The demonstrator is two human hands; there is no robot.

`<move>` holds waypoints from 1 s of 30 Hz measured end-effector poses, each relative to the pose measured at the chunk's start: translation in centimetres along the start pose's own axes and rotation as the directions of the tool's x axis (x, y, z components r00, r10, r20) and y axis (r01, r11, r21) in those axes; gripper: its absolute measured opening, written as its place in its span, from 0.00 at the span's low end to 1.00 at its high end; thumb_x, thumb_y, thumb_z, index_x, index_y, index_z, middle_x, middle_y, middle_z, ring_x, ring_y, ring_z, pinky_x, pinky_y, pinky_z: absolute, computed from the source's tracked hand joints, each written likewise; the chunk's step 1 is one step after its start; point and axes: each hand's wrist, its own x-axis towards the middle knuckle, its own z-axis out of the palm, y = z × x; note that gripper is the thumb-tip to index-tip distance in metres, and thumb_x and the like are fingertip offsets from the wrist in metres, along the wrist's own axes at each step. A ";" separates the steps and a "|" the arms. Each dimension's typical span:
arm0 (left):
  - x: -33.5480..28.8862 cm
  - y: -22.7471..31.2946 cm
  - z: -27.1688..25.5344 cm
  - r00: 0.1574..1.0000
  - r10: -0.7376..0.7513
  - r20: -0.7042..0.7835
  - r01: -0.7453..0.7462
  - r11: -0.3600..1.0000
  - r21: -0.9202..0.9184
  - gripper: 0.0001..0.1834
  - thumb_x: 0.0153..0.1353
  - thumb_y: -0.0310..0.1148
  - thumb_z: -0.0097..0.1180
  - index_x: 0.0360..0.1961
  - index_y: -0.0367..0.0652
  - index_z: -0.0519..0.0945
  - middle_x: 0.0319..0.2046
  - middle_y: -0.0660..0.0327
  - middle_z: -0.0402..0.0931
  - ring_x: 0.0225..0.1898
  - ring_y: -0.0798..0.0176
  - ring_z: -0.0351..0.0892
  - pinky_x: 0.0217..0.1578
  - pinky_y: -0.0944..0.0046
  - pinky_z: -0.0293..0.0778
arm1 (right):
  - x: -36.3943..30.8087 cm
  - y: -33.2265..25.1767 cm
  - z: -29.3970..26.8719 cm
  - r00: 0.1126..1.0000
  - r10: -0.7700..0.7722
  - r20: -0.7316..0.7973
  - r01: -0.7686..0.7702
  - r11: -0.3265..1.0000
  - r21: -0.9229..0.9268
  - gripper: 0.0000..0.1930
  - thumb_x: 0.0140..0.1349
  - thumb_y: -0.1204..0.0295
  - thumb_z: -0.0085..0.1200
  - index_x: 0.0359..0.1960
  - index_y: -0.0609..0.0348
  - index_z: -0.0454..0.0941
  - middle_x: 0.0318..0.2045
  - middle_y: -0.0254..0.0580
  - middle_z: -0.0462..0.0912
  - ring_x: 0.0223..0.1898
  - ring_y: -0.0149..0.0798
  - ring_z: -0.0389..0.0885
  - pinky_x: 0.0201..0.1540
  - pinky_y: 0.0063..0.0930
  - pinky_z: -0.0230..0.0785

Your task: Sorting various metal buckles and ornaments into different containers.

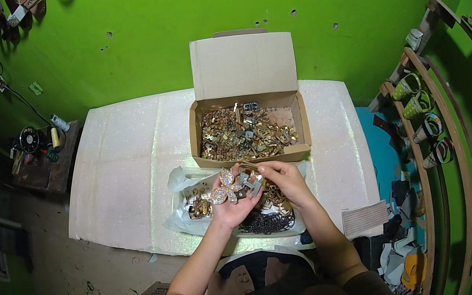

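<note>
My left hand (233,214) lies palm up, with sparkling, stone-set ornaments (228,187) and a few metal buckles (248,184) resting on its palm and fingers. Thumb and fingertips of my right hand (288,183) are pinched on a thin gold-coloured metal piece (249,166), just above the left palm; its exact kind is unclear. Below both hands, white plastic (177,180) lines a shallow container with small metal fittings (200,208) and a dark heap of small black pieces (266,223). My hands hide its middle.
Behind stands an open cardboard box (303,115) full of loose metal fittings, on a table with a pale glittery cover (121,165). A striped card (364,218) lies at the right edge. Wooden racks (447,132) hold sandals; a small dark table (45,168) carries thread spools.
</note>
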 end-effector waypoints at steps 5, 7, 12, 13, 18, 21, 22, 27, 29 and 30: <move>-0.1 1.0 -0.5 0.998 0.010 0.054 -0.011 1.000 0.014 0.21 0.57 0.50 0.40 0.47 0.54 0.74 0.45 0.60 0.72 0.48 0.58 0.68 0.54 0.49 0.59 | 0.0 0.5 -2.0 0.976 -0.042 -0.215 -0.042 0.927 -0.372 0.16 0.54 0.66 0.57 0.40 0.65 0.76 0.29 0.37 0.79 0.27 0.22 0.72 0.32 0.15 0.64; -0.1 1.2 -0.3 1.000 0.024 0.016 -0.024 0.999 -0.041 0.21 0.57 0.50 0.39 0.47 0.54 0.74 0.45 0.60 0.72 0.48 0.58 0.69 0.54 0.49 0.59 | -0.4 1.0 -2.4 0.954 -0.151 -0.259 -0.018 0.834 -0.551 0.16 0.51 0.63 0.58 0.37 0.61 0.76 0.28 0.38 0.79 0.27 0.26 0.74 0.32 0.19 0.63; 0.1 1.5 -0.1 0.999 0.044 0.017 -0.044 0.999 -0.010 0.22 0.58 0.51 0.38 0.48 0.54 0.73 0.46 0.60 0.71 0.48 0.58 0.69 0.54 0.49 0.59 | -0.4 3.1 -3.2 0.902 -0.428 -0.062 0.127 0.401 -0.907 0.13 0.48 0.62 0.57 0.34 0.55 0.76 0.31 0.37 0.78 0.34 0.39 0.75 0.42 0.33 0.57; 0.1 1.5 0.1 0.999 0.041 0.020 -0.041 0.999 -0.012 0.22 0.58 0.51 0.38 0.48 0.54 0.73 0.46 0.60 0.71 0.48 0.58 0.69 0.55 0.49 0.58 | -0.3 3.5 -3.4 0.846 -0.531 0.043 0.198 0.237 -0.951 0.13 0.48 0.62 0.57 0.34 0.54 0.76 0.32 0.36 0.78 0.37 0.38 0.74 0.44 0.33 0.55; -0.2 1.3 0.0 0.999 0.046 0.014 -0.046 0.999 -0.004 0.22 0.58 0.50 0.38 0.48 0.55 0.73 0.46 0.59 0.71 0.47 0.58 0.69 0.55 0.50 0.58 | -0.1 4.6 -4.1 0.855 -0.500 0.139 0.241 0.145 -0.960 0.12 0.49 0.65 0.56 0.35 0.54 0.74 0.35 0.35 0.77 0.43 0.38 0.71 0.51 0.41 0.51; -0.2 1.2 -0.1 0.998 0.048 0.036 -0.048 0.999 -0.009 0.22 0.58 0.50 0.38 0.49 0.55 0.73 0.46 0.59 0.71 0.47 0.59 0.70 0.55 0.50 0.58 | -0.1 4.7 -4.2 0.843 -0.491 0.219 0.274 0.042 -0.961 0.11 0.50 0.67 0.55 0.35 0.55 0.73 0.37 0.37 0.76 0.44 0.38 0.71 0.52 0.48 0.50; -0.2 1.3 -0.2 0.998 0.047 0.051 -0.047 0.999 -0.008 0.22 0.58 0.50 0.38 0.49 0.54 0.73 0.46 0.59 0.71 0.47 0.59 0.70 0.55 0.50 0.58 | -0.1 4.6 -4.0 0.820 -0.530 0.216 0.287 0.055 -0.956 0.10 0.50 0.68 0.54 0.35 0.56 0.73 0.37 0.38 0.75 0.43 0.40 0.71 0.52 0.47 0.52; 0.0 1.2 -0.5 0.998 0.048 0.051 -0.047 0.999 -0.007 0.23 0.58 0.51 0.37 0.48 0.54 0.73 0.46 0.59 0.71 0.47 0.59 0.70 0.55 0.51 0.58 | -0.4 2.7 -1.4 0.818 -0.562 0.120 0.370 0.356 -0.858 0.10 0.51 0.68 0.53 0.34 0.57 0.74 0.34 0.42 0.75 0.40 0.44 0.72 0.46 0.40 0.60; 0.1 1.1 -0.6 0.996 0.048 0.081 -0.051 0.998 0.035 0.24 0.58 0.51 0.36 0.48 0.52 0.73 0.46 0.59 0.71 0.47 0.58 0.69 0.55 0.52 0.58 | -0.7 2.0 -0.1 0.865 -0.489 0.109 0.379 0.496 -0.781 0.10 0.51 0.67 0.54 0.32 0.59 0.75 0.32 0.43 0.75 0.36 0.47 0.73 0.40 0.36 0.65; 0.1 1.1 -0.7 0.996 0.048 0.080 -0.051 0.998 0.036 0.24 0.58 0.51 0.36 0.48 0.52 0.73 0.46 0.59 0.71 0.47 0.58 0.69 0.55 0.52 0.58 | -0.8 1.6 0.4 0.847 -0.511 0.146 0.416 0.466 -0.781 0.10 0.51 0.67 0.54 0.31 0.59 0.75 0.30 0.43 0.75 0.34 0.46 0.74 0.36 0.35 0.66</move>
